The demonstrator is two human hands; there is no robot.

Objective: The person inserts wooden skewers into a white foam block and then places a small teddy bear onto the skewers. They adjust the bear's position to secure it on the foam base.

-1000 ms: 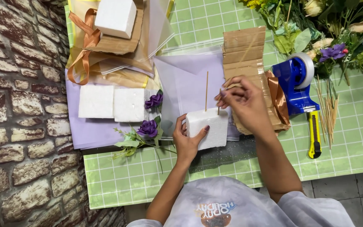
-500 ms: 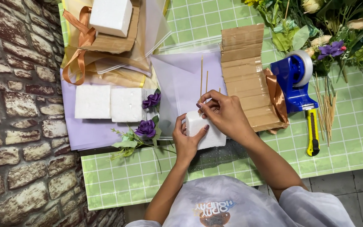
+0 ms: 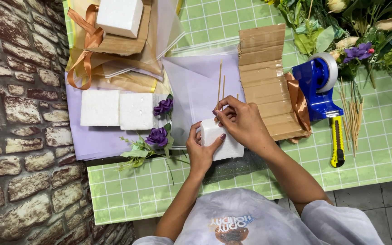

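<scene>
Since the earlier frame, our right hand has dropped onto the white square foam block, fingers pinching 1 of 3 thin wooden skewers standing in it. Our left hand grips the block's side above the green gridded worktop.

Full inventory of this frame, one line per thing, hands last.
foam block: 1, white, between both hands
wooden skewers: about 3, tan, standing out of that block
foam blocks: 2, white, side by side on lilac paper; 1 more top left
purple flowers: 2, beside the blocks
cardboard: 1, brown, centre
tape dispenser: 1, blue, right
utility knife: 1, yellow, right
left hand: holds block
right hand: pinches skewer
</scene>
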